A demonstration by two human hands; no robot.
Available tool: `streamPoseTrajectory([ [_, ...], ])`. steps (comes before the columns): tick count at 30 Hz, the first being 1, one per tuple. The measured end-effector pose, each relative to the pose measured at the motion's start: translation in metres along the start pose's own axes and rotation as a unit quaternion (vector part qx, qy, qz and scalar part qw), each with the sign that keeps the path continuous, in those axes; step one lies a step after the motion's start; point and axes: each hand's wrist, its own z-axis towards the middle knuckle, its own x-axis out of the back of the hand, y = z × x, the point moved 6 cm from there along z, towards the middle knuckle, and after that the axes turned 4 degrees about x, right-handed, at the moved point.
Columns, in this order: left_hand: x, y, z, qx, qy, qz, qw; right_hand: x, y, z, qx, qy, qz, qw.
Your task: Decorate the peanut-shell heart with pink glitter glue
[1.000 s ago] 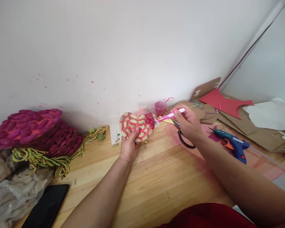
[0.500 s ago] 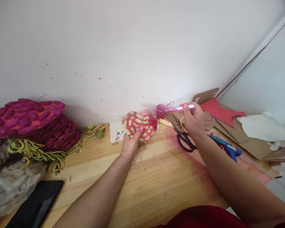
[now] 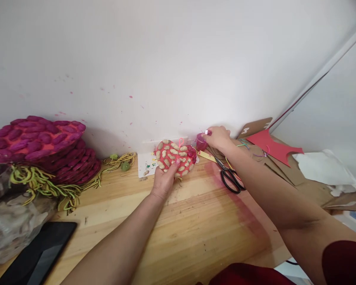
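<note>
Left hand (image 3: 163, 180) grips the peanut-covered red disc (image 3: 167, 155) by its lower edge: 1 thumb pressed on the front, other fingers behind, mostly hidden. Disc sits tilted toward the person, in front of a white sheet (image 3: 142, 169) near the wall; can't tell if they touch. Peanuts at its right end look glossy magenta, the rest bare shell.

Right hand (image 3: 219, 138) is closed around a brush (image 3: 207, 132), just a bit of pale handle showing, at the pink cup (image 3: 200, 144). Can't tell if the bristles are in the paint.

Risks: knuckles knocking the cup could tip it onto the yellow strip (image 3: 207, 156) and scissors (image 3: 231, 180) close by. An overloaded brush could drip on the table (image 3: 172, 233) or fleck the wall (image 3: 166, 71). If the thumb slides right, it smears the glossy patch; pressing too hard could pop peanuts loose.
</note>
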Motion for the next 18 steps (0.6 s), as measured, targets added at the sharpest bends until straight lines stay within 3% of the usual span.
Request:
streamPoseTrajectory([
  [9,0.000,0.003,0.000,-0.010,0.012,0.007,1.000,0.002,0.004,-0.004,-0.003,0.044,0.031,0.999],
  [13,0.002,0.002,0.000,-0.006,0.006,0.023,1.000,0.008,0.015,-0.014,-0.010,0.088,0.118,0.989],
  [15,0.002,0.002,0.000,-0.013,-0.004,0.036,0.999,0.021,0.023,-0.029,-0.014,0.168,0.201,0.965],
  [18,0.000,0.006,-0.001,-0.041,-0.025,0.063,0.997,0.045,0.025,-0.066,0.008,0.279,0.337,0.899],
])
